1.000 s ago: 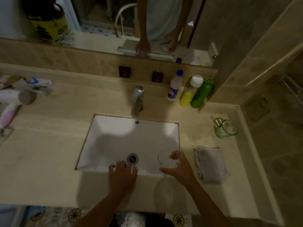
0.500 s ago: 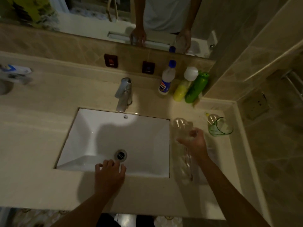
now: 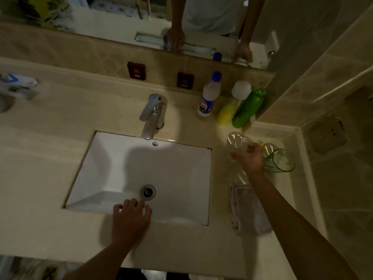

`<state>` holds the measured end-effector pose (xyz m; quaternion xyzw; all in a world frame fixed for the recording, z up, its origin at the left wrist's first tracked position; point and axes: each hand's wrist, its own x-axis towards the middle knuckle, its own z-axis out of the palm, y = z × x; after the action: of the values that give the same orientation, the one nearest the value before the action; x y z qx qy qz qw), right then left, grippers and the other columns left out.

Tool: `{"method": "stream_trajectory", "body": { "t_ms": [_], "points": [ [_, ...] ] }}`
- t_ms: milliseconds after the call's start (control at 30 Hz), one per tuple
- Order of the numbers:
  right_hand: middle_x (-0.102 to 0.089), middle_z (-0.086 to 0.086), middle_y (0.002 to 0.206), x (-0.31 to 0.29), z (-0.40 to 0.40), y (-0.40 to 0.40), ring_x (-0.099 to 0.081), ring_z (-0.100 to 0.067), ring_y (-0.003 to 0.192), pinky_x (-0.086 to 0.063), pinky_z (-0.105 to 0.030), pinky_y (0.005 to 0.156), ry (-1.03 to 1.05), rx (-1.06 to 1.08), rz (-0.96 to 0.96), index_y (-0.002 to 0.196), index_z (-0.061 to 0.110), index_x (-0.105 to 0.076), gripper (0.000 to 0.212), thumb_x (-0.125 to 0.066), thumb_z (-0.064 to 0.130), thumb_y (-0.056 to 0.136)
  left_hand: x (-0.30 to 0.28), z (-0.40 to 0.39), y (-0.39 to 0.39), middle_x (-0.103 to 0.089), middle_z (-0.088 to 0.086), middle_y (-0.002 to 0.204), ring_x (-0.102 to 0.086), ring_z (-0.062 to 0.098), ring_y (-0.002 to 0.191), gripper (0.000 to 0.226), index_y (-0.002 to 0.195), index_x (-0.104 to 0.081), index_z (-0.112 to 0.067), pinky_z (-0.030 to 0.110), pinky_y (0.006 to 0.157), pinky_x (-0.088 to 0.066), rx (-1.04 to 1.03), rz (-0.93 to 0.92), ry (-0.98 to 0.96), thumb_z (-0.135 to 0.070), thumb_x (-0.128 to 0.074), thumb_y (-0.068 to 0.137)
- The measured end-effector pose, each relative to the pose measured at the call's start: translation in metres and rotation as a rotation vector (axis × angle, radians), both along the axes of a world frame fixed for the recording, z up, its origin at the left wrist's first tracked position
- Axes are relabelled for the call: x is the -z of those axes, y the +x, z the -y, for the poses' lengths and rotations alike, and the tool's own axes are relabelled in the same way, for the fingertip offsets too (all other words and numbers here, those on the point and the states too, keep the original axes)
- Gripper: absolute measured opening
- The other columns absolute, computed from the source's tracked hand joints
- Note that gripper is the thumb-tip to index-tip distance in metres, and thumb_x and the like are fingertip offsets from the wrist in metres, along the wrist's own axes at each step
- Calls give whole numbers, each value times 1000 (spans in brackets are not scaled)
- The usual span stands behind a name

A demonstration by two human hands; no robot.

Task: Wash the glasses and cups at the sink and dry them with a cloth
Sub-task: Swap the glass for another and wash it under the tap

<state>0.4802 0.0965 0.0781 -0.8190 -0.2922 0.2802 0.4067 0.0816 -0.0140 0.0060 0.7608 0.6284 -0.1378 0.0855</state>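
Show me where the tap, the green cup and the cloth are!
tap (image 3: 151, 116), head view, on its metal body.
green cup (image 3: 281, 161), head view, on its glass wall.
cloth (image 3: 247, 211), head view, on its folded middle.

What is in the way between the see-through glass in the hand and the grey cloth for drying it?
Nothing visible. The right hand holds the clear drinking glass above the counter, and the folded grey cloth lies just nearer along it.

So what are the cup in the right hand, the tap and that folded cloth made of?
Cup in the right hand: clear glass or plastic; the counter shows through it. Tap: polished metal, likely chrome, with bright reflections. Cloth: soft grey fabric, matte and creased, probably a towel.
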Motion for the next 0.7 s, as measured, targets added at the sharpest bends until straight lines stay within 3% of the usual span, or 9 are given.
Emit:
{"method": "stream_trajectory", "body": {
  "t_ms": [67,167,367,533,600,700],
  "points": [
    [-57,-6,114,-3,3,-4,-55,-20,101,-43,-17,71,23,-4,9,123,6,-51,77,-93,15,59,-2,-1,2,-65,3,81,-60,27,80,39,82,-70,-22,42,76,-35,-40,31,26,-38,-35,82],
    [-54,-4,114,-1,9,-3,-52,-17,99,-37,-11,67,44,-51,35,126,5,-49,77,-91,15,62,-4,-1,3,-65,3,77,-61,26,77,39,80,-69,-21,41,75,-36,-73,55,43,-40,-36,83],
    [-56,1,113,5,25,5,-58,-17,98,-51,-36,86,-80,-105,-34,132,15,-43,76,-86,22,70,-1,-1,2,-65,1,78,-60,23,77,41,79,-68,-22,40,74,-35,-66,45,52,-42,-33,84],
    [-62,-4,102,27,64,22,-59,-21,96,-50,-36,85,-63,173,-233,120,6,-55,56,-84,8,72,-1,-1,2,-65,2,78,-61,24,77,41,79,-69,-22,41,74,-35,-59,30,44,-40,-32,83],
    [-68,-8,100,32,80,34,-65,-26,91,-52,-36,78,-47,273,-209,111,6,-63,50,-86,24,70,-2,-1,3,-65,0,78,-61,22,77,41,79,-68,-23,40,74,-36,-74,38,42,-42,-32,83],
    [-73,-12,81,36,91,55,-67,-26,73,-53,-39,70,-32,344,-164,82,10,-70,54,-86,52,53,-2,-1,4,-64,-1,76,-61,22,76,39,78,-68,-24,39,73,-37,-100,51,48,-43,-34,83]
  ]
}}
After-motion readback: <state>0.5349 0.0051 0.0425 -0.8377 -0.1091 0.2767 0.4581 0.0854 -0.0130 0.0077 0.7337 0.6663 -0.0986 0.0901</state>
